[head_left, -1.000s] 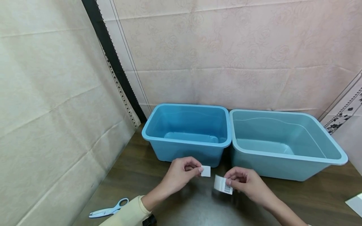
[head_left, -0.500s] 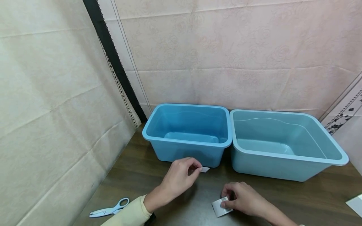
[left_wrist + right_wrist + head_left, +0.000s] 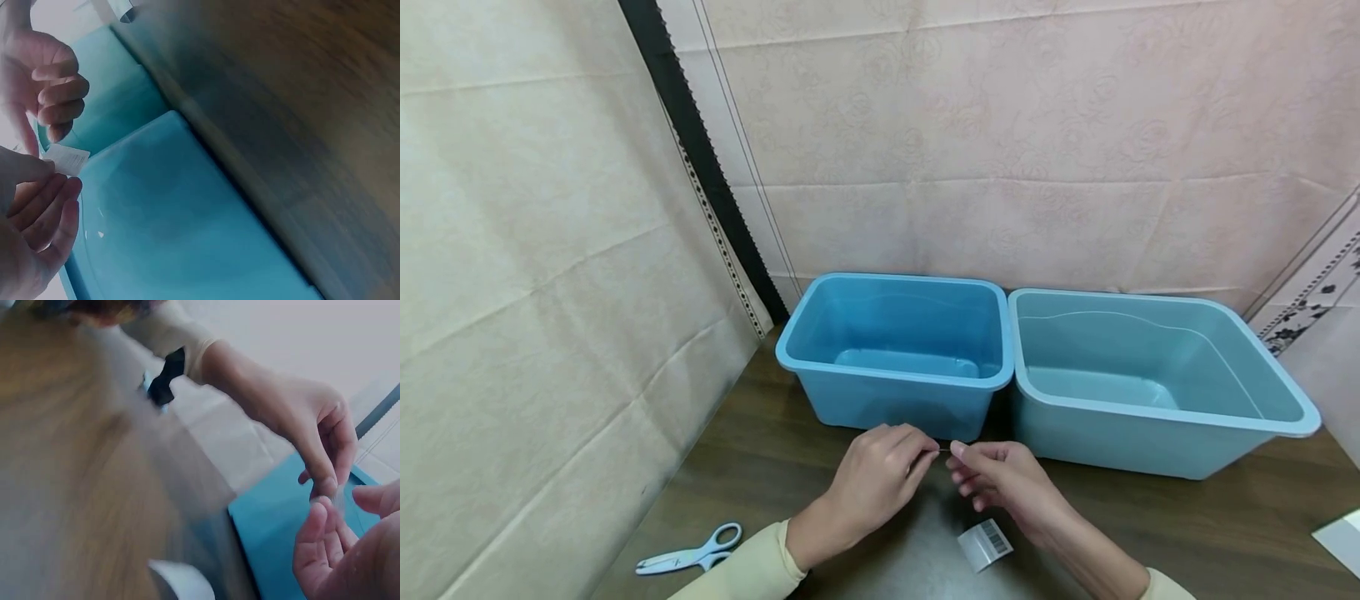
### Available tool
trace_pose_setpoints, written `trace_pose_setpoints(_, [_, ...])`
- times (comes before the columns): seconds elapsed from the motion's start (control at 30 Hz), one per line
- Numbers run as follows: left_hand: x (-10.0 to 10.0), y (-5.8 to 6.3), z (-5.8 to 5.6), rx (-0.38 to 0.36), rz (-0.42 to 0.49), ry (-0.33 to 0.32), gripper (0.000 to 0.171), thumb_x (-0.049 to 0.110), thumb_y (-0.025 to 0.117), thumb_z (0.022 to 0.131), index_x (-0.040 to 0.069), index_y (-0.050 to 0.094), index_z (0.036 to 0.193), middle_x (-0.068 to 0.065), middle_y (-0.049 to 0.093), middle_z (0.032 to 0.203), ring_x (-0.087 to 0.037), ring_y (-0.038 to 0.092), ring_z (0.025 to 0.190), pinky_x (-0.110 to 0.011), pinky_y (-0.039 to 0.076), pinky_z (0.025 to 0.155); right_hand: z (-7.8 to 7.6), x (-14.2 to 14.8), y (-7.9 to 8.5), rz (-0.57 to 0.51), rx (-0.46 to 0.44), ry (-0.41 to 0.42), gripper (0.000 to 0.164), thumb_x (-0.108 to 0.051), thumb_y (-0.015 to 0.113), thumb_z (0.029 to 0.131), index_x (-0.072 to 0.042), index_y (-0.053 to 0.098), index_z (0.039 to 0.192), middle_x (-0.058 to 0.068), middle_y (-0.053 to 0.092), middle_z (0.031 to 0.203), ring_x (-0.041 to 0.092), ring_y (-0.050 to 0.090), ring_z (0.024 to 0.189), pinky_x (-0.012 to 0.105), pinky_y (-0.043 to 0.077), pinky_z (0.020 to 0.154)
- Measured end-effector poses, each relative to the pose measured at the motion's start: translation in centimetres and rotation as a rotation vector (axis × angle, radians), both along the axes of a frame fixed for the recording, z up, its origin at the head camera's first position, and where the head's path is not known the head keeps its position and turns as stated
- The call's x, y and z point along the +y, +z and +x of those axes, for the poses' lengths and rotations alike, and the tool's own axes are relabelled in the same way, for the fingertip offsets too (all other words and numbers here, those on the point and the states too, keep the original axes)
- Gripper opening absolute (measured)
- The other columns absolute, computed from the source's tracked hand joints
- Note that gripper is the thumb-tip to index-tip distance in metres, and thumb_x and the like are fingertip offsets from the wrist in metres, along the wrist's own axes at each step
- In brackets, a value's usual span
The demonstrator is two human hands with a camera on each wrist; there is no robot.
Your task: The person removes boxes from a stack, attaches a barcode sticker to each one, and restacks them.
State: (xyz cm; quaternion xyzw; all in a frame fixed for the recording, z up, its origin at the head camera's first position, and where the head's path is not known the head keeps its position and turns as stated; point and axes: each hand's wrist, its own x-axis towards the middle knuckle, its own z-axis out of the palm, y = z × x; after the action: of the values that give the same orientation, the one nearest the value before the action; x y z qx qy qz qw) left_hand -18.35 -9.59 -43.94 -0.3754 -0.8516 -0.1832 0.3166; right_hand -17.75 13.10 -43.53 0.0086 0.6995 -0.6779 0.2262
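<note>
My left hand (image 3: pixel 868 479) pinches a small white label (image 3: pixel 67 159) between thumb and fingers, in front of the blue tub (image 3: pixel 887 404). Faint printed lines show on the label in the left wrist view; the head view has it nearly edge-on. My right hand (image 3: pixel 1011 487) reaches in from the right, fingertips right at the label's free edge. Its thumb and fingers stand apart in the right wrist view. Below it, a curled strip of white barcode labels (image 3: pixel 985 544) lies on the dark wooden table (image 3: pixel 737 475).
A larger pale teal tub (image 3: pixel 1120 437) stands beside the blue one, both against a cloth-covered wall (image 3: pixel 1000 167). Light blue scissors (image 3: pixel 688 557) lie at the front left. A white flat piece (image 3: pixel 1341 537) shows at the right edge.
My right hand has set the barcode strip down on the table and moved up to the label in my left hand. The left hand has turned the label edge-on to the head view.
</note>
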Motion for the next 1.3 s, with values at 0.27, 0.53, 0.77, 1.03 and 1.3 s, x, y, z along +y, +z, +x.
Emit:
trace_pose_setpoints(0.27, [-0.7,-0.2,0.1,0.088,-0.026,-0.01,0.008,0.021,0.079,0.096,0.019,0.077,0.104,0.008,0.077,0.099,-0.005,0.073,0.088,-0.023,0.058,0.074,-0.6,-0.9,0.3,-0.057,-0.011,-0.035,0.029,-0.028,0.072,0.101,-0.002,0.074,0.114,0.001,0.073,0.092,0.014,0.066,0.08,0.026,0.057,0.067])
trace_pose_setpoints(0.53, [-1.8,0.2,-0.5,-0.278,0.204,0.029,0.023,0.02,0.082,0.094,0.014,0.078,0.115,0.002,0.079,0.108,-0.007,0.074,0.095,-0.028,0.062,0.079,-1.6,-1.1,-0.3,0.188,0.314,0.016,0.017,-0.023,0.074,0.099,-0.006,0.077,0.103,0.011,0.074,0.089,0.02,0.064,0.074,0.033,0.058,0.061])
trace_pose_setpoints(0.77, [-2.5,0.6,-1.4,-0.473,0.349,0.1,0.007,0.018,0.084,0.093,0.018,0.082,0.099,0.009,0.08,0.09,0.0,0.066,0.075,-0.026,0.06,0.067,-2.7,-1.9,-0.4,0.417,0.704,0.071,0.006,-0.023,0.079,0.097,-0.025,0.079,0.091,-0.007,0.071,0.077,0.009,0.061,0.068,0.026,0.054,0.061])
trace_pose_setpoints(1.03, [-3.4,0.1,-2.2,-0.5,0.437,0.16,0.006,0.019,0.085,0.092,0.022,0.08,0.09,0.014,0.078,0.083,0.003,0.066,0.072,-0.019,0.056,0.066,-3.0,-3.7,-0.1,0.414,0.732,-0.019,0.007,-0.019,0.078,0.098,-0.022,0.081,0.102,-0.001,0.079,0.087,0.01,0.067,0.066,0.025,0.058,0.06])
trace_pose_setpoints(1.3, [-4.3,0.1,-3.0,-0.48,0.491,0.216,0.005,0.021,0.084,0.093,0.022,0.08,0.091,0.012,0.078,0.083,0.002,0.07,0.074,-0.021,0.059,0.069,-2.2,-5.5,-0.7,0.364,0.704,-0.08,0.023,-0.02,0.076,0.099,-0.025,0.079,0.121,-0.008,0.081,0.11,0.005,0.075,0.092,0.025,0.062,0.076])
